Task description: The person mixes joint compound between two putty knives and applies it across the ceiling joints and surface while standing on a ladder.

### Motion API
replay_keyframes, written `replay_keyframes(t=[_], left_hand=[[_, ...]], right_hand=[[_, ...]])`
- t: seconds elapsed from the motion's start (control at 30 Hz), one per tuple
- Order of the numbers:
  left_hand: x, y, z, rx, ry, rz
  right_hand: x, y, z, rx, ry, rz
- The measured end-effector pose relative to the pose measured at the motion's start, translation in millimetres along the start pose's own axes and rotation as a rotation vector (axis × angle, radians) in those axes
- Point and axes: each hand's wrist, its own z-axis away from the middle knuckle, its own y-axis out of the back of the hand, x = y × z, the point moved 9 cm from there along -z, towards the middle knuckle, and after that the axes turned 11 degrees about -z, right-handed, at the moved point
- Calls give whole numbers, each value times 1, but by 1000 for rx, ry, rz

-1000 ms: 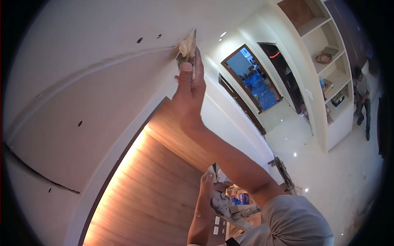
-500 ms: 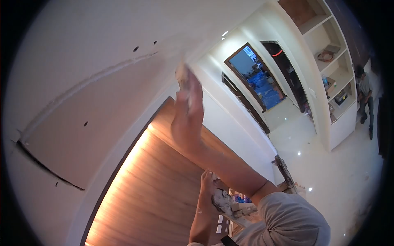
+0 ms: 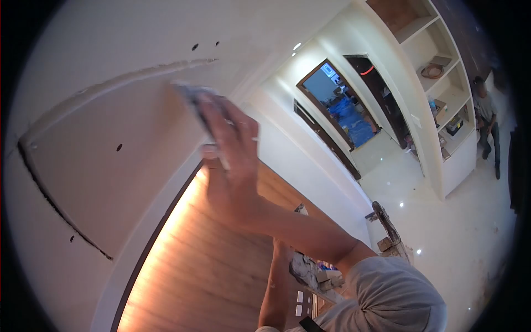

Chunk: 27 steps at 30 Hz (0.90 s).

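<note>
My right hand [image 3: 235, 152] is raised to the white ceiling panel [image 3: 94, 133], fingers closed around a putty knife [image 3: 193, 98]. Motion blurs its blade, which lies at or very near the panel surface. A raised, rough strip of filler [image 3: 121, 77] curves above the blade, and a dark open slit [image 3: 50, 207] runs along the panel's left side. Behind my right forearm, my left arm [image 3: 275, 285] reaches up, its hand and fingers hidden. A small smeared piece [image 3: 301, 209] shows just past the right forearm; I cannot tell whether the left hand holds it.
Below the ceiling is a lit wood-panelled wall [image 3: 210, 265]. A putty-stained wooden support [image 3: 387, 227] stands lower right. White shelves [image 3: 440, 91] hold a coil and boxes. Beyond them another person [image 3: 487, 127] stands on the glossy floor. A doorway [image 3: 343, 105] shows blue sheeting.
My right hand with the putty knife has swept left and slightly down across the ceiling. My left hand, seen closed earlier, is now behind the right forearm. The view has shifted slightly.
</note>
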Motion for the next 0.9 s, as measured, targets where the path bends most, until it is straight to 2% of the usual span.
replay_keyframes(t=[0.07, 0.23, 0.33, 0.47, 0.53, 0.6, 0.67, 0.73, 0.87, 0.9], left_hand=[[11, -15, 7, 10, 14, 6], [22, -23, 14, 29, 2, 9], [20, -22, 13, 13, 6, 15], [9, -14, 7, -2, 13, 16], [5, -11, 4, -7, 12, 12], [8, -16, 7, -20, 6, 16], [16, -24, 10, -38, 6, 17], [27, -35, 17, -67, 2, 22], [22, -30, 13, -43, 14, 27], [15, -22, 9, -23, 43, 38]], right_hand=[[11, 16, 4, 224, 48, -20], [4, 9, -36, 368, 197, 142], [-8, -25, -43, 423, 140, 147], [-20, -43, 1, 104, 203, 137], [-18, -33, 17, -64, 160, 143], [-2, 2, 15, 148, 70, 94], [37, 27, 12, 306, -249, -172], [75, 24, -3, 394, -779, -643], [44, 11, -36, 369, -664, -805], [23, 7, -36, 389, -561, -691]])
